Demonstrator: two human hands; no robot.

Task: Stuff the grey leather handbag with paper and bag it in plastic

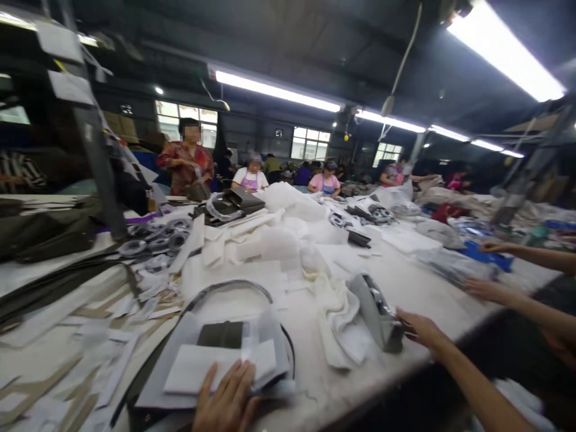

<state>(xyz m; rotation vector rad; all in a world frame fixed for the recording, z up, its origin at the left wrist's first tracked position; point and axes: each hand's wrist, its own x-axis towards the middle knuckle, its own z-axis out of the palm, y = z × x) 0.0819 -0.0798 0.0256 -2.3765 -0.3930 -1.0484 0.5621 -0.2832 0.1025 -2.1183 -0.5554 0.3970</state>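
Observation:
My left hand (pixel 227 396) lies with fingers spread on a white foam sheet (pixel 189 369). Beneath that is a dark bag (pixel 144 414) with a looped handle (pixel 238 285), partly covered by pale wrapping sheets; a dark olive patch (pixel 220 335) shows above the foam. My right hand (pixel 423 330) reaches to the near end of a grey tape dispenser (pixel 369 312). Its fingertips are drawn together there, apparently on the tape's end, though the strip itself is hardly visible. A crumpled white cloth (pixel 335 318) lies just left of the dispenser.
Paper and card scraps (pixel 99 360) cover the left side. Wrapped rings (pixel 157 237) and white foam sheets (pixel 270 240) are heaped farther back. A co-worker's arms (pixel 508 294) extend in from the right. The table edge (pixel 432 360) runs beside my right arm. Several people work beyond.

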